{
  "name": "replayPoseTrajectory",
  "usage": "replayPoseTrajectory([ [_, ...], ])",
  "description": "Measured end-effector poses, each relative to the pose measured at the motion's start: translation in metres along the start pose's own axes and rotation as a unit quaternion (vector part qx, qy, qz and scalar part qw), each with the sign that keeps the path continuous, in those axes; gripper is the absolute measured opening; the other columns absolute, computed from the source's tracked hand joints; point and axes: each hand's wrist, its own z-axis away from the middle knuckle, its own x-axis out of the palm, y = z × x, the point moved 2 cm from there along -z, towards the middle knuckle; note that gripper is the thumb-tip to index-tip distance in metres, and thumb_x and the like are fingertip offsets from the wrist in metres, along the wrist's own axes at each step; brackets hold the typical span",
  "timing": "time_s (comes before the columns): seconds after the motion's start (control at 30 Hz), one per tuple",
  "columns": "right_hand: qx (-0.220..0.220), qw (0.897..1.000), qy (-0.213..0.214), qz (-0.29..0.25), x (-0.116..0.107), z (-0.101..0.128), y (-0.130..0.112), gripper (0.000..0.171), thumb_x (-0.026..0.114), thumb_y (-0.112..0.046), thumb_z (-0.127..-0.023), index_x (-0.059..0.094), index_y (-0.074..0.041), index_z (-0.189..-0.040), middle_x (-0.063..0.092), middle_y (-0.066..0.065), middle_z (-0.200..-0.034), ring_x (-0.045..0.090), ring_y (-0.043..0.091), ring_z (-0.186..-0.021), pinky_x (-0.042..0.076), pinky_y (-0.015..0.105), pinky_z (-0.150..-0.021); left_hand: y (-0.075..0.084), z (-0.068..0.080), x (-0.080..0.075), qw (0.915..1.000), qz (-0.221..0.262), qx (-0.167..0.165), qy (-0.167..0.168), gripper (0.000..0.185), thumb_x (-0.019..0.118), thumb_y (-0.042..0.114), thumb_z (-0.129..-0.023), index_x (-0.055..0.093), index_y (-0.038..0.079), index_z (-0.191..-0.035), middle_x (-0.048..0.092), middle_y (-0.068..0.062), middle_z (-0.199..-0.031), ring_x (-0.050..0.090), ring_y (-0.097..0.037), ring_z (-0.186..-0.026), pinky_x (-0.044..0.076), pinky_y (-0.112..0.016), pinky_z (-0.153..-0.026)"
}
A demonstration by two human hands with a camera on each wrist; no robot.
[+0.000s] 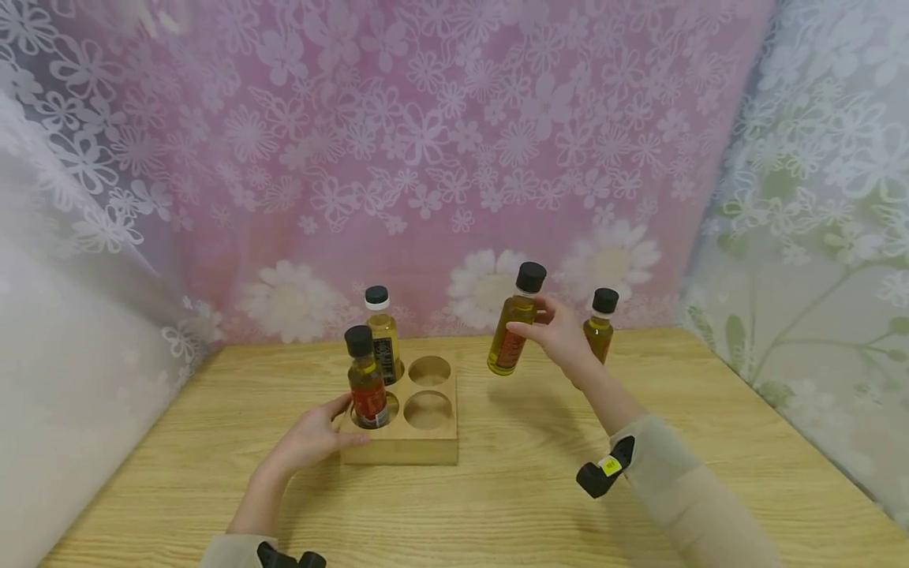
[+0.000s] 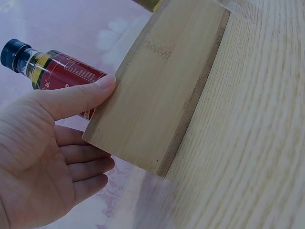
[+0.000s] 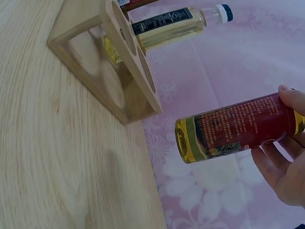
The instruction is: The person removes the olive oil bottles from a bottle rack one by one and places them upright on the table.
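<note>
My right hand (image 1: 564, 339) grips an oil bottle (image 1: 508, 347) with a black cap and red label, raised above the table and tilted. In the right wrist view the bottle's yellow-green base (image 3: 185, 140) points toward the rack side. At the front left corner of a wooden bottle rack (image 1: 401, 452), my left hand (image 1: 312, 434) holds on, thumb at the front edge and fingers along the left side. A red-labelled bottle (image 1: 369, 398) stands in the rack's front left hole, close to that hand. Behind it, a pale oil bottle (image 3: 171, 28) with a dark label fills the back left hole.
Another black-capped oil bottle (image 1: 600, 331) stands behind my right hand, partly hidden by it. Two round holes (image 1: 429, 410) show on the rack's right side. The wooden table (image 1: 540, 505) ends at a pink flowered curtain (image 1: 440, 158), with pale curtains at both sides.
</note>
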Motion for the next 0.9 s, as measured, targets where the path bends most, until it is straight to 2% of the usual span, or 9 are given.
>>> replayPoseTrajectory([
  [0.2, -0.006, 0.999, 0.011, 0.046, -0.019, 0.007, 0.012, 0.062, 0.072, -0.034, -0.081, 0.048, -0.007, -0.131, 0.05, 0.015, -0.125, 0.05, 0.032, -0.115, 0.043, 0.05, -0.091, -0.002, -0.001, 0.0, 1.0, -0.003, -0.001, 0.001, 0.092, 0.074, 0.044, -0.076, 0.031, -0.003, -0.143, 0.036, -0.025, -0.141, 0.035, -0.044, -0.126, 0.033, -0.058, -0.096],
  [0.4, -0.012, 0.998, 0.022, 0.064, -0.035, 0.019, 0.022, 0.058, 0.07, -0.029, -0.084, 0.047, -0.003, -0.131, 0.05, 0.019, -0.123, 0.049, 0.035, -0.113, 0.04, 0.053, -0.092, -0.001, -0.001, 0.001, 1.0, -0.003, -0.007, 0.002, 0.09, 0.074, 0.042, -0.076, 0.032, -0.001, -0.143, 0.038, -0.024, -0.14, 0.036, -0.043, -0.126, 0.034, -0.057, -0.097],
  [0.67, 0.012, 0.997, 0.015, 0.08, -0.056, 0.037, 0.03, 0.065, 0.067, -0.03, -0.087, 0.04, 0.0, -0.137, 0.048, 0.024, -0.126, 0.049, 0.038, -0.111, 0.04, 0.055, -0.091, 0.002, -0.001, 0.002, 1.0, 0.0, -0.005, 0.002, 0.089, 0.075, 0.039, -0.077, 0.032, -0.003, -0.142, 0.037, -0.025, -0.141, 0.035, -0.043, -0.127, 0.033, -0.057, -0.097],
  [0.9, 0.025, 0.995, 0.006, 0.1, -0.075, 0.049, 0.045, 0.07, 0.065, -0.034, -0.088, 0.035, 0.002, -0.139, 0.041, 0.024, -0.132, 0.042, 0.041, -0.117, 0.039, 0.057, -0.09, 0.003, 0.001, 0.001, 1.0, -0.001, -0.007, 0.005, 0.088, 0.075, 0.038, -0.077, 0.032, -0.004, -0.142, 0.037, -0.025, -0.14, 0.034, -0.043, -0.128, 0.032, -0.057, -0.098],
])
